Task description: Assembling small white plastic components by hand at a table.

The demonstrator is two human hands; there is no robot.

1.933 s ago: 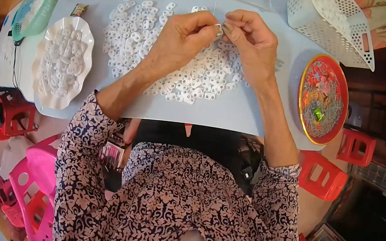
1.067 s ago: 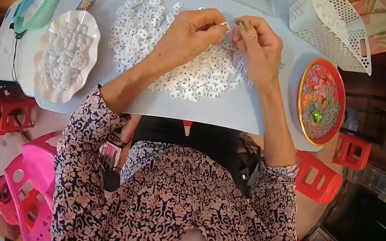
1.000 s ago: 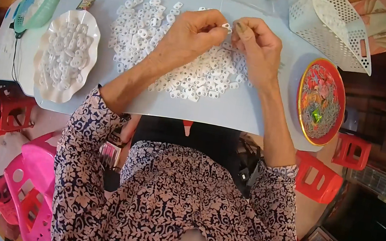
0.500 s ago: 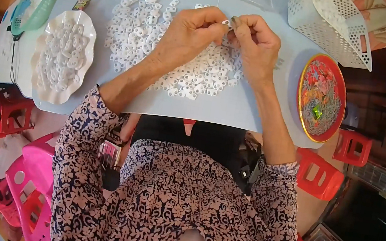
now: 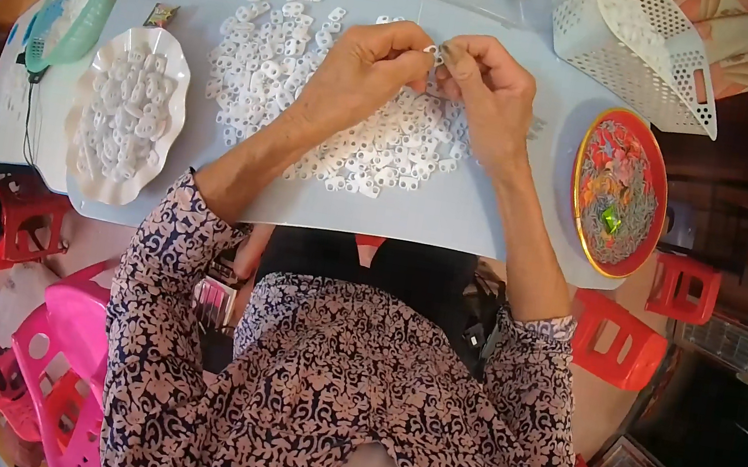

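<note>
My left hand (image 5: 360,75) and my right hand (image 5: 490,90) meet fingertip to fingertip above the light blue table (image 5: 483,222). Between them they pinch one small white plastic piece (image 5: 433,51). Under both hands lies a wide heap of the same small white pieces (image 5: 317,97), spread across the middle of the table. Whether a second, smaller part sits between my right fingers is too small to tell.
A white scalloped dish (image 5: 123,120) holding white pieces sits at the left. A red round tray (image 5: 617,192) with small parts is at the right, a white perforated basket (image 5: 644,42) at the far right, a green basket (image 5: 73,0) far left. Red stools (image 5: 627,337) and pink stools (image 5: 65,361) stand below.
My hands stay together over the heap, with only small finger movements on the white piece. The view shifted slightly.
</note>
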